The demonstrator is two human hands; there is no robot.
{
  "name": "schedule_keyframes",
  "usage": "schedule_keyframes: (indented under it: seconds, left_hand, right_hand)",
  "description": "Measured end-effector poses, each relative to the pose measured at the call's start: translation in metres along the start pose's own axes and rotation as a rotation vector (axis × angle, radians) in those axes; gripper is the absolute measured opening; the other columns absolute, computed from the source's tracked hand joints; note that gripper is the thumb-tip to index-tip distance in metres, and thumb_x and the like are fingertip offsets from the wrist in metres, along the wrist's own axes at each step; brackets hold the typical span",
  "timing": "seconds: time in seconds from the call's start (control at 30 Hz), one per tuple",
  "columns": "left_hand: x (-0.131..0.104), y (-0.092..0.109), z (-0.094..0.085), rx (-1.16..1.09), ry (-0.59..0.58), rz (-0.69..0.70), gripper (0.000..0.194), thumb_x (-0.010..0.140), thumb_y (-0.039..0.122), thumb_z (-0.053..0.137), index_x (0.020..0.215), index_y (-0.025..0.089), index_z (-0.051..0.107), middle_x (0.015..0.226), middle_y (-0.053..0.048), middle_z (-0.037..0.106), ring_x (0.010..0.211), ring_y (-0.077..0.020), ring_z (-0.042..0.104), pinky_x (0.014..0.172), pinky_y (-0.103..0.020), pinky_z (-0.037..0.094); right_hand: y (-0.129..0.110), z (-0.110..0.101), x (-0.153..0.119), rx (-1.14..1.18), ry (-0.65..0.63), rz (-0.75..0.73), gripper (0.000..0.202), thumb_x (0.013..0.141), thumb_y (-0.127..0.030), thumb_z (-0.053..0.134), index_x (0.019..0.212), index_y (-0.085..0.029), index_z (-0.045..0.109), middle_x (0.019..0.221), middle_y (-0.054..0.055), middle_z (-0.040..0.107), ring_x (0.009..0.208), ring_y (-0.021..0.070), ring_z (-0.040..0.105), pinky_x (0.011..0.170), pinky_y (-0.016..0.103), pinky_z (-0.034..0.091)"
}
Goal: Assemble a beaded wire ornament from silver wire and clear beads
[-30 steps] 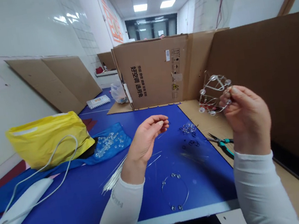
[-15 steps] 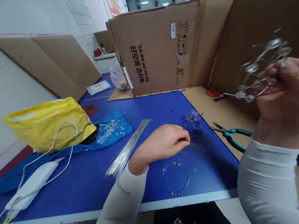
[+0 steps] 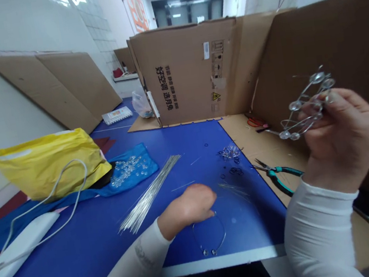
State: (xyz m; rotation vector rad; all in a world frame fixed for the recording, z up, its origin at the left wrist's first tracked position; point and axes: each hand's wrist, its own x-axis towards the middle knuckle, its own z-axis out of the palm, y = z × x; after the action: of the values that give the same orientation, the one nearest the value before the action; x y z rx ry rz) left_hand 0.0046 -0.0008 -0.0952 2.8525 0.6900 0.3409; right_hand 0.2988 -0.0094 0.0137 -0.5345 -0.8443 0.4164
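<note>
My right hand [image 3: 341, 133] is raised at the right, its fingers pinched on a bundle of bent wire pieces strung with clear beads [image 3: 294, 105]. Low over the blue table, my left hand [image 3: 189, 204] has its fingers curled closed. It covers the upper part of a beaded wire ring [image 3: 225, 232], whose two lower clear beads show near the table's front edge. Whether the fingertips grip the ring is hidden. Beside that hand lie a bundle of straight silvery wires [image 3: 149, 194] and a few thin loose wires [image 3: 236, 191].
Green-handled pliers [image 3: 282, 179] rest at the cardboard's edge on the right, near red-handled scissors [image 3: 254, 122]. Small dark rings and a heap of wire bits [image 3: 230, 151] lie beyond. Clear beads [image 3: 129, 167] sit on blue cloth by a yellow bag [image 3: 53, 165] and white power strip [image 3: 20, 246].
My left hand has come down and toward me, from beside the loose wires to the ring's upper part. My right hand still holds the beaded wire bundle up. The view has tilted slightly.
</note>
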Motion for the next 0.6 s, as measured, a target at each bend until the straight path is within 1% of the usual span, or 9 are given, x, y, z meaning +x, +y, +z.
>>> schedule_keyframes:
  seconds: [0.03,0.1,0.13,0.2,0.3,0.4,0.47,0.53,0.6]
  left_hand:
    - [0.000,-0.001,0.003,0.042,-0.053,-0.056,0.020,0.072,0.027,0.081,0.063,0.022,0.065,0.062,-0.006,0.064,0.060,-0.0230,0.062,0.064,-0.033,0.048]
    - [0.002,0.000,0.003,0.148,-0.253,-0.177,0.016,0.073,0.029,0.080,0.072,0.018,0.068,0.074,-0.011,0.071,0.072,-0.0277,0.069,0.071,-0.036,0.053]
    - [0.005,0.002,0.002,0.197,-0.351,-0.207,0.016,0.076,0.029,0.078,0.080,0.015,0.071,0.084,-0.013,0.073,0.080,-0.0298,0.071,0.076,-0.038,0.055]
    - [0.009,0.007,-0.002,0.272,-0.473,-0.241,0.015,0.081,0.025,0.072,0.088,0.012,0.074,0.094,-0.017,0.076,0.090,-0.0317,0.072,0.081,-0.040,0.056]
    - [0.013,0.011,-0.001,0.316,-0.509,-0.247,0.015,0.081,0.016,0.068,0.092,0.010,0.077,0.097,-0.020,0.077,0.094,-0.0327,0.074,0.084,-0.041,0.058]
    - [0.013,0.010,0.004,0.313,-0.485,-0.252,0.016,0.077,0.008,0.068,0.089,0.008,0.079,0.093,-0.022,0.078,0.091,-0.0348,0.075,0.081,-0.043,0.060]
    - [0.013,0.008,0.006,0.316,-0.487,-0.240,0.019,0.077,0.003,0.063,0.087,0.008,0.079,0.090,-0.021,0.078,0.090,-0.0338,0.076,0.081,-0.042,0.060]
    - [0.013,0.006,0.005,0.317,-0.491,-0.226,0.022,0.078,0.002,0.060,0.086,0.009,0.079,0.090,-0.020,0.078,0.088,-0.0318,0.076,0.080,-0.040,0.060]
    - [0.013,0.005,0.002,0.302,-0.498,-0.221,0.019,0.080,0.007,0.062,0.087,0.010,0.079,0.092,-0.020,0.078,0.088,-0.0309,0.075,0.080,-0.039,0.059]
  right_hand:
    - [-0.002,0.001,-0.001,0.012,0.014,0.035,0.007,0.070,-0.014,0.077,0.076,-0.016,0.077,0.070,0.002,0.064,0.061,0.0135,0.058,0.057,0.031,0.042]
    - [-0.004,0.004,-0.004,0.020,0.009,0.068,0.007,0.070,-0.017,0.079,0.077,-0.017,0.077,0.072,0.001,0.064,0.062,0.0126,0.057,0.058,0.030,0.043]
    - [-0.005,0.006,-0.005,0.013,0.004,0.062,0.006,0.071,-0.018,0.079,0.077,-0.018,0.077,0.072,0.000,0.064,0.062,0.0120,0.055,0.058,0.029,0.043]
    - [-0.005,0.008,-0.007,-0.027,-0.013,0.036,0.003,0.074,-0.018,0.078,0.078,-0.019,0.077,0.069,-0.001,0.063,0.061,0.0110,0.052,0.057,0.027,0.040]
    - [-0.005,0.008,-0.008,-0.098,-0.004,-0.025,0.002,0.077,-0.016,0.077,0.078,-0.018,0.078,0.065,-0.001,0.061,0.060,0.0105,0.050,0.056,0.026,0.035]
    - [-0.004,0.007,-0.007,-0.133,0.041,-0.073,0.003,0.075,-0.016,0.079,0.077,-0.018,0.078,0.067,-0.001,0.063,0.061,0.0112,0.051,0.056,0.026,0.035]
    - [-0.004,0.006,-0.006,-0.117,0.055,-0.077,0.004,0.074,-0.016,0.079,0.077,-0.018,0.078,0.068,0.000,0.064,0.062,0.0112,0.052,0.056,0.026,0.035]
    - [-0.004,0.005,-0.006,-0.096,0.060,-0.076,0.004,0.074,-0.014,0.078,0.078,-0.017,0.078,0.069,0.001,0.065,0.062,0.0106,0.053,0.056,0.025,0.035]
    - [-0.004,0.005,-0.006,-0.096,0.061,-0.089,0.004,0.076,-0.011,0.076,0.077,-0.015,0.078,0.069,0.001,0.065,0.062,0.0102,0.053,0.056,0.025,0.034]
